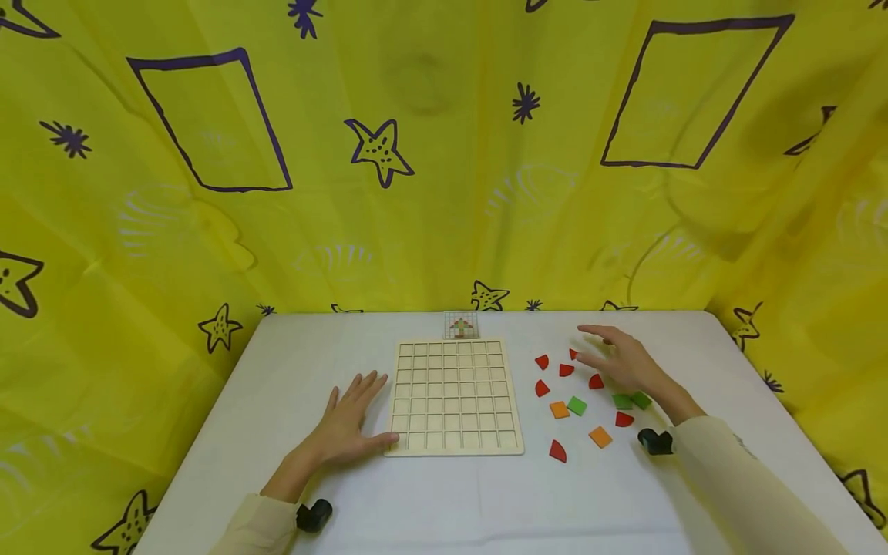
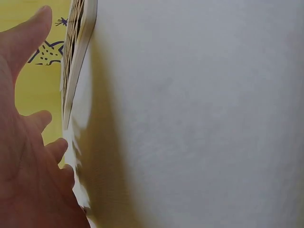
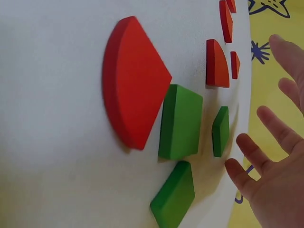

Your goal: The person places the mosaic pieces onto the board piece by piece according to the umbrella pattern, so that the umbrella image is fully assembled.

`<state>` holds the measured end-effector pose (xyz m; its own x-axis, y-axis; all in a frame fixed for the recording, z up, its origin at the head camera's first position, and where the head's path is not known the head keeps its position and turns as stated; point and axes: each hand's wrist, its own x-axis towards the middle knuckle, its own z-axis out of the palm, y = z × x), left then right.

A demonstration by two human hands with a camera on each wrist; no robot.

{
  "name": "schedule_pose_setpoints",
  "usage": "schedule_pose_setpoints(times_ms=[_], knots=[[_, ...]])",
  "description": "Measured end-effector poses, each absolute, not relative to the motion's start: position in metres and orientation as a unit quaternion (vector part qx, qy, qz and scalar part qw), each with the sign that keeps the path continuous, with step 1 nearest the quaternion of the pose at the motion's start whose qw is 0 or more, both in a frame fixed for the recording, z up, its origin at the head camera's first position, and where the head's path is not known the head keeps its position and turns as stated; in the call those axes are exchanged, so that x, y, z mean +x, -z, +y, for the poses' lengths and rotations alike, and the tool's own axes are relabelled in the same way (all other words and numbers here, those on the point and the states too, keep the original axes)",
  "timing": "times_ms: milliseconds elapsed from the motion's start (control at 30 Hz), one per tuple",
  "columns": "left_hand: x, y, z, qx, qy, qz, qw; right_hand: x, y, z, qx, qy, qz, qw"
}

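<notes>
A pale wooden grid board (image 1: 452, 401) lies on the white table. Beside its left edge is my left hand (image 1: 350, 424), fingers spread, with the thumb tip right at the board's lower left corner. To the right of the board, my right hand (image 1: 620, 366) hovers with extended fingers over scattered flat pieces and holds nothing. Among these are several red quarter-circle pieces (image 1: 558, 451), orange squares (image 1: 600, 437) and green squares (image 1: 576, 405). The right wrist view shows a red quarter-circle (image 3: 133, 85) against a green piece (image 3: 181, 122), with the fingers beyond them.
A small card with a plane-like picture (image 1: 461, 325) lies at the board's far edge. The white table (image 1: 416, 501) ends at a yellow curtain (image 1: 444, 216) with dark star drawings. Dark wrist-worn devices (image 1: 314, 515) show at both sleeves.
</notes>
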<state>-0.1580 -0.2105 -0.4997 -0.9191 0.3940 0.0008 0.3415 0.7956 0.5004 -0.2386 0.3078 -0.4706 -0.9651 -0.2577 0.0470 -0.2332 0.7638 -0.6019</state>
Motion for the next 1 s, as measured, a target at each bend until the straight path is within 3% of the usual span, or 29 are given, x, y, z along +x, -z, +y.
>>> schedule_pose_setpoints(times_ms=[533,1000], knots=[[-0.154,0.504,-0.212,0.232,-0.23,0.944,0.048,-0.256,0.485,0.308,-0.093,0.35,0.931,0.052],[-0.169,0.502,-0.215,0.233,-0.237,0.94,0.081,-0.259,0.486,0.307,-0.103,0.351,0.929,0.063]])
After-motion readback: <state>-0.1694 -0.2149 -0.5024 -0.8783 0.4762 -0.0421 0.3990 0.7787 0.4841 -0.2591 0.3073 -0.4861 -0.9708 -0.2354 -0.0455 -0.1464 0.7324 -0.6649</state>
